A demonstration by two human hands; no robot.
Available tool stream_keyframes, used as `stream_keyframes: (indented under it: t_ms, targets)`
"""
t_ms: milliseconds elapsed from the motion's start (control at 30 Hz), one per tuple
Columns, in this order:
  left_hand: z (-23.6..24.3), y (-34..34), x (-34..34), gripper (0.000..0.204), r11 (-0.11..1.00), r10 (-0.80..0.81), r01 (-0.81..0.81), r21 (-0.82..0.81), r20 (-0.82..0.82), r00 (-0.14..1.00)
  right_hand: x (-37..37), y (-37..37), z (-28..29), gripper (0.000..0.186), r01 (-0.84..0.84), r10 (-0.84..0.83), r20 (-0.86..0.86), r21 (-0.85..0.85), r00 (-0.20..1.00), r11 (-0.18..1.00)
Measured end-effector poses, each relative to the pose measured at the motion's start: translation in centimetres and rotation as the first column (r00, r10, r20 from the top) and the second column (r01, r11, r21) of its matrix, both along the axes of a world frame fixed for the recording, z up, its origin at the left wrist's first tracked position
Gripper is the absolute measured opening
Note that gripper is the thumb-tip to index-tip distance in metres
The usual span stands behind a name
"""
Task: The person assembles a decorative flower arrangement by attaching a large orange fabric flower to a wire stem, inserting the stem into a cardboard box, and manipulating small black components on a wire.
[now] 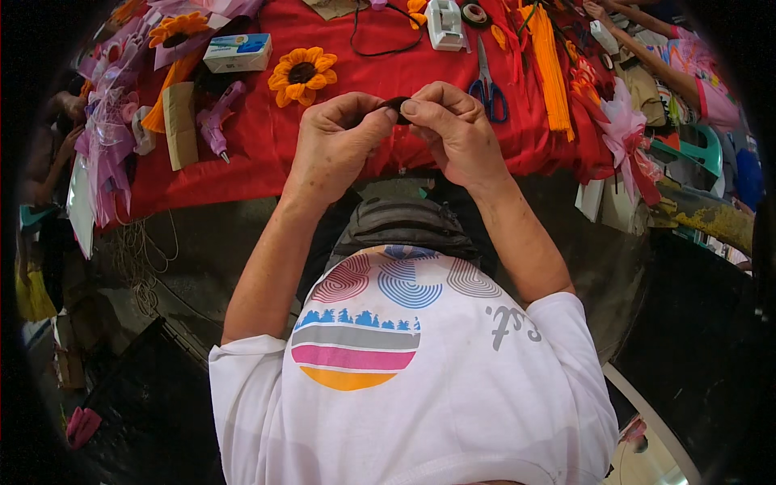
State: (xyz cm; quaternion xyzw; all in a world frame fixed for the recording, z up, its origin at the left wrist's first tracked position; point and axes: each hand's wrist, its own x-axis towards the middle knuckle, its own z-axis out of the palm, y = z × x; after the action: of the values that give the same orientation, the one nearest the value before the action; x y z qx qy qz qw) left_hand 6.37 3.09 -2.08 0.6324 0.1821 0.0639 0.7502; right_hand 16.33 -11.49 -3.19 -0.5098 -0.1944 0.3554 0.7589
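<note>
Both hands meet over the near edge of the red-covered table, pinching a small dark brown fuzzy piece point(396, 103) between them. My left hand point(339, 137) grips its left end with thumb and forefinger. The right end is pinched by my right hand point(453, 125), whose fingers partly cover it. Just beyond my left hand lies an orange sunflower point(302, 76) with a dark brown centre, made of fuzzy stems. Blue-handled scissors point(490, 90) rest beyond my right hand, blades pointing away. A pink glue gun point(217, 125) lies left of my left hand, its nozzle toward me.
A red cloth point(259, 153) covers the table. Around it are a white tape dispenser point(444, 24), a small box point(238, 53), a brown paper strip point(179, 125), orange fuzzy stems point(550, 77) and wrapped bouquets point(105, 145). Another person's arm point(659, 65) reaches in at the far right.
</note>
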Motion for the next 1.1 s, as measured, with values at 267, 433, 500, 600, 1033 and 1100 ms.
stream_keyframes:
  t_ms: [267, 433, 500, 600, 1033, 1100]
  targets:
    - [0.4, 1.1, 0.1, 0.019, 0.941, -0.177, 0.178, 0.287, -0.030, 0.984, 2.9, -1.0, 1.5, 0.011, -0.326, 0.408, 0.247, -0.312, 0.879, 0.892]
    - [1.2, 1.7, 0.5, 0.019, 0.762, -0.363, 0.394, 0.514, -0.165, 0.917, 3.5, -0.9, 2.5, 0.012, -0.427, 0.613, 0.270, -0.513, 0.743, 0.744]
    - [1.9, 1.5, 0.6, 0.019, 0.757, -0.379, 0.423, 0.498, -0.193, 0.905, 3.6, -0.9, 2.6, 0.013, -0.437, 0.669, 0.276, -0.578, 0.690, 0.689]
    - [1.2, 1.8, 0.5, 0.018, 0.764, -0.425, 0.449, 0.463, -0.162, 0.890, 3.5, -0.9, 2.2, 0.013, -0.467, 0.667, 0.269, -0.537, 0.694, 0.703]
    - [-1.3, 2.6, -0.2, 0.017, 0.889, -0.348, 0.360, 0.284, -0.095, 0.933, 2.1, -1.5, -1.2, 0.013, -0.397, 0.466, 0.169, -0.327, 0.868, 0.858]
    - [-2.3, 2.6, -0.4, 0.017, 0.905, -0.337, 0.357, 0.230, -0.124, 0.933, 2.0, -1.5, -1.8, 0.006, -0.413, 0.456, 0.054, -0.343, 0.888, 0.844]
